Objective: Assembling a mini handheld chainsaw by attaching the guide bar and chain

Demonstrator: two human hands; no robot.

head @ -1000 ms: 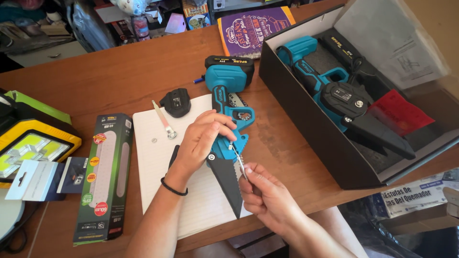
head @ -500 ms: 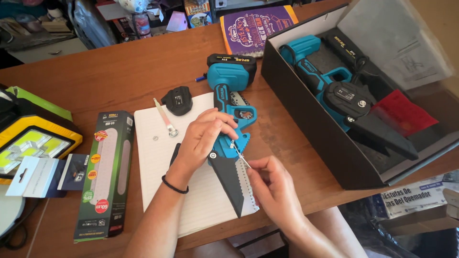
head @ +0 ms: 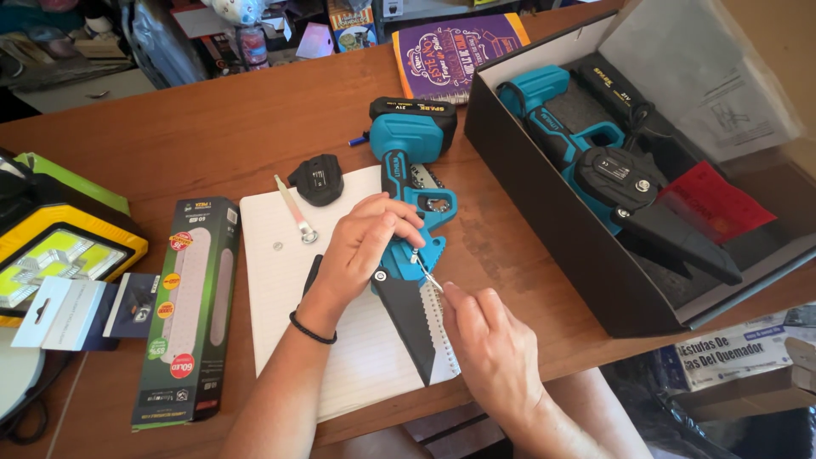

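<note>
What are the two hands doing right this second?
Left hand: closed over the teal mini chainsaw, pressing it onto the notepad.
Right hand: fingertips pinched on a thin metal tool set against the saw's body.

Viewpoint: the single head-worn camera is looking steeply down from above the person's hands.
Facing: it is pointing forward across the brown wooden worktop [head: 212,136] toward the cluttered far edge.
Nearness: it is sitting close, forearms entering from the bottom edge.
Shared view: only one view is showing.
</note>
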